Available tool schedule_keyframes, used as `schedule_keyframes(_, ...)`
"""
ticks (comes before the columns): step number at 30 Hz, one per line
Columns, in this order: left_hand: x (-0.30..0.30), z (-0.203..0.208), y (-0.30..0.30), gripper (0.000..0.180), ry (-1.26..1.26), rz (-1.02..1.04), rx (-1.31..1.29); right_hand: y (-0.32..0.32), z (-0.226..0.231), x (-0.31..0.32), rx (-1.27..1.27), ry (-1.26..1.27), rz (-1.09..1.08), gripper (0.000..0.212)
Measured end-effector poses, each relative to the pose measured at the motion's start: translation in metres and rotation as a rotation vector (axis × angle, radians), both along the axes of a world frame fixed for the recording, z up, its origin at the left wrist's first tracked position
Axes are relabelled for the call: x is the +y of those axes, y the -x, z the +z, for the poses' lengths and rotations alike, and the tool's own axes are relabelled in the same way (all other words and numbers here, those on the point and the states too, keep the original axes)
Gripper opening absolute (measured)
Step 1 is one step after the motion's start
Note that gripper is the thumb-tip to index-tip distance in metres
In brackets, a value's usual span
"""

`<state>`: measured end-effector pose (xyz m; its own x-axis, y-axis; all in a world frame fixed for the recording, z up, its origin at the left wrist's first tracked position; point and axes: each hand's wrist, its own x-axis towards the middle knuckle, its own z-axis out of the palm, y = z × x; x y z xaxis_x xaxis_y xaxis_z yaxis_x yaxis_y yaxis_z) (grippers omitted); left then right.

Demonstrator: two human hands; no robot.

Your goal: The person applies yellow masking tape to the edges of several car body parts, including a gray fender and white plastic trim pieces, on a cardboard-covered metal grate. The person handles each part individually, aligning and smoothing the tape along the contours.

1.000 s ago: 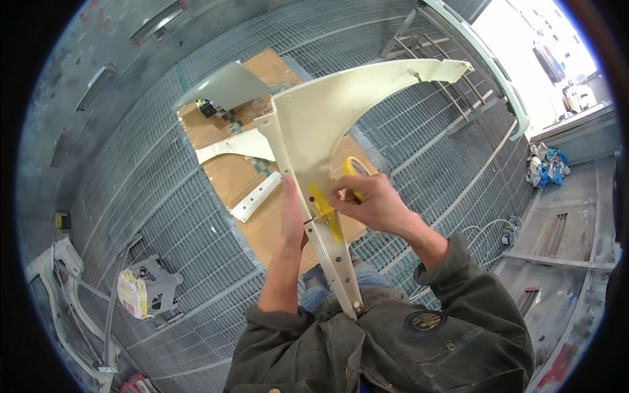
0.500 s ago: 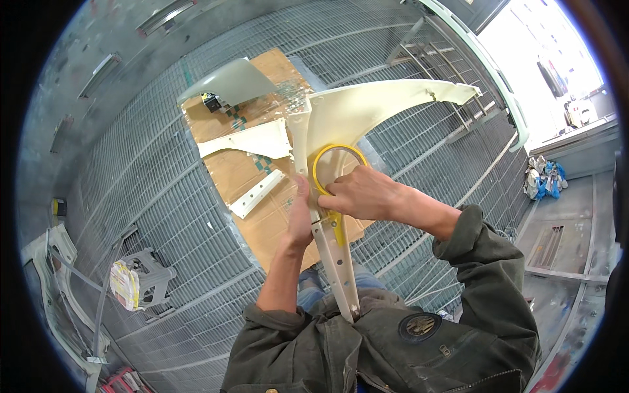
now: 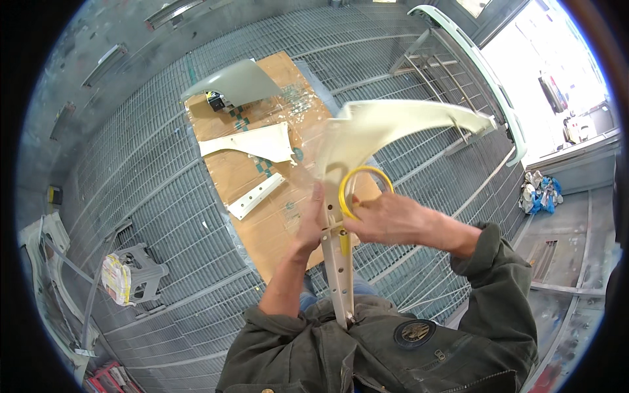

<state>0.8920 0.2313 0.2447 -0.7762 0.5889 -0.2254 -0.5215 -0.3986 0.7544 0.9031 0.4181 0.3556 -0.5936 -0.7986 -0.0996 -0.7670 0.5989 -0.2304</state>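
The right hand [image 3: 386,219] grips a yellow tape roll [image 3: 364,190] just above its knuckles, against the cream car panel [image 3: 393,128]; the panel's long strip runs toward the chest; the left hand [image 3: 309,226], clasping it alongside, is equally near.

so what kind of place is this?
Probably a vehicle paint booth or body shop. The floor is metal grating, cream body panels lie on cardboard, and the person's hands hold another panel with a roll of yellow tape.
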Motion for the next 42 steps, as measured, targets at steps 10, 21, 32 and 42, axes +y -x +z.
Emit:
schedule_keyframes(10, -0.01, 0.007, 0.008, 0.089, -0.033, 0.155, -0.051, -0.056, -0.033, -0.002, -0.105, 0.334, -0.207, 0.021)
schedule_keyframes(21, -0.035, 0.003, 0.011, 0.087, -0.026, 0.262, -0.11, -0.111, -0.038, 0.005, -0.742, 1.126, -0.699, 0.022)
schedule_keyframes(32, 0.001, 0.01, 0.008, 0.069, 0.005, 0.195, -0.123, 0.0, -0.024, -0.011, -0.505, 0.977, -0.964, 0.033)
schedule_keyframes(42, 0.022, -0.011, 0.003, 0.065, 0.044, 0.184, -0.14, 0.047, -0.028, -0.031, -0.18, 0.687, -0.864, 0.038)
